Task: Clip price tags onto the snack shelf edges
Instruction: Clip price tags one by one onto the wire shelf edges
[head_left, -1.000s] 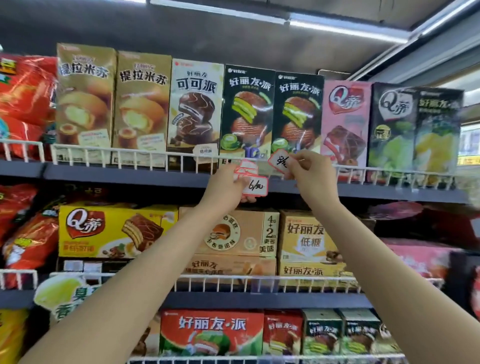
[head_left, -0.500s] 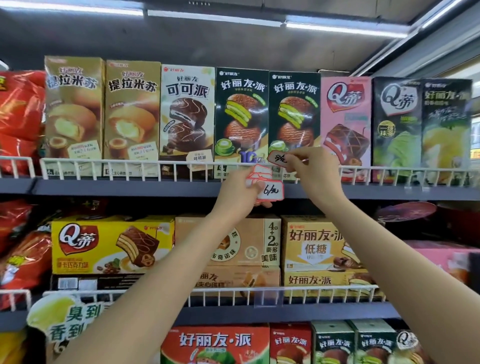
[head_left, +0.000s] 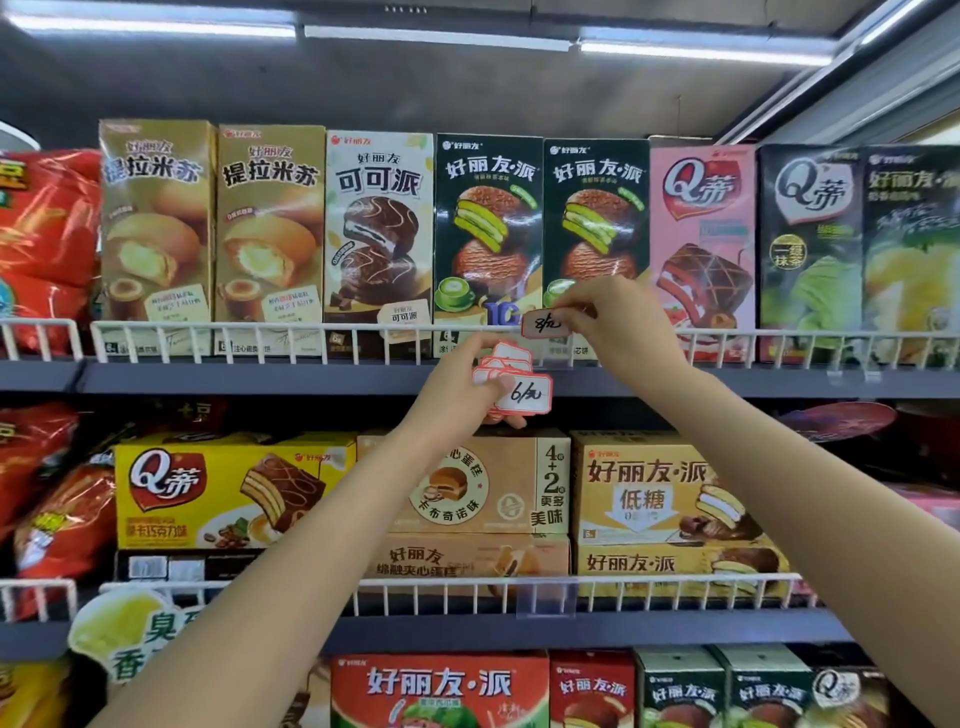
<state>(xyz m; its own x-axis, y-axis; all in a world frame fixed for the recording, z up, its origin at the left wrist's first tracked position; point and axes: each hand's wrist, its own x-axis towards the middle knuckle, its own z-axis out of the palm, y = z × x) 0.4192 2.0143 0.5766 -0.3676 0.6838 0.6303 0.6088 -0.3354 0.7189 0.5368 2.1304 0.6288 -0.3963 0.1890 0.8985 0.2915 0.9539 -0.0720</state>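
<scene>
Compared with a second ago, our right hand (head_left: 618, 325) has brought the pinched price tag (head_left: 543, 325) down onto the white wire rail (head_left: 260, 328) of the top shelf; whether its clip has caught already, we cannot tell. Our left hand (head_left: 462, 382) grips the spare tags (head_left: 514, 384) just below, so more wait.

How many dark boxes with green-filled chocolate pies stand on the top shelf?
2. The left green-pie box stands next to the white cocoa box; the right green-pie box stands next to the pink box, its lower corner behind the right hand. Any behind them are hidden.
</scene>
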